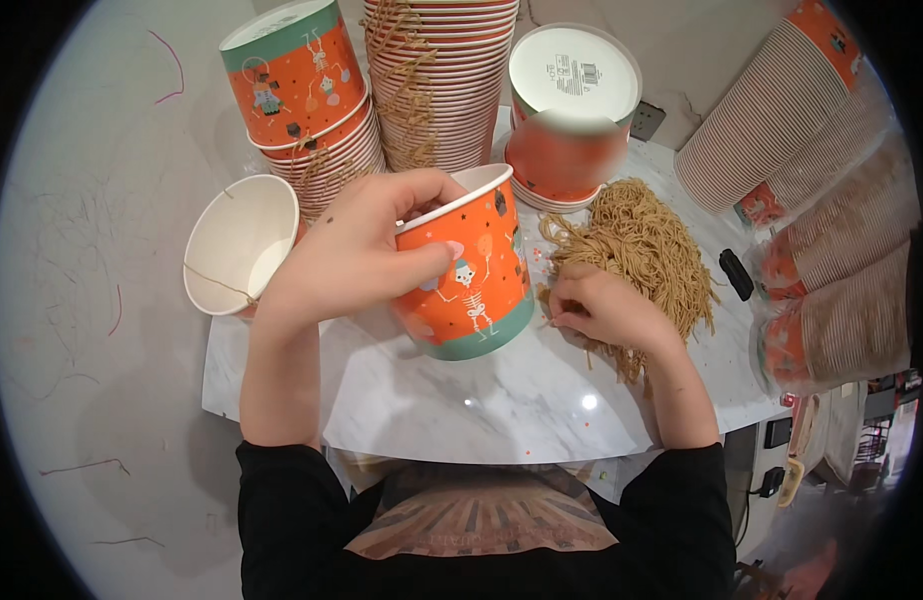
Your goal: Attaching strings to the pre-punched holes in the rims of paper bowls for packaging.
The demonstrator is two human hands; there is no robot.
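Note:
My left hand (354, 245) grips an orange paper bucket (482, 275) by its rim, thumb outside and fingers reaching inside. The bucket has a white rim, a green base band and printed skeleton figures, and it leans over the marbled table. Just right of it, my right hand (619, 315) is closed in a pinch at the near-left edge of a tangled heap of tan cords (657, 235). Whatever lies between those fingertips is too small to make out. Left of my left hand, a white-lined bucket (240, 240) lies tilted with a cord across its mouth.
Behind stand a tall stack of nested buckets (442, 90), a shorter stack (307, 90) with cords hanging from it, and an upside-down bucket (575, 75). Bagged bucket stacks (832, 325) line the right side. A black clip-like object (736, 274) sits near the right edge.

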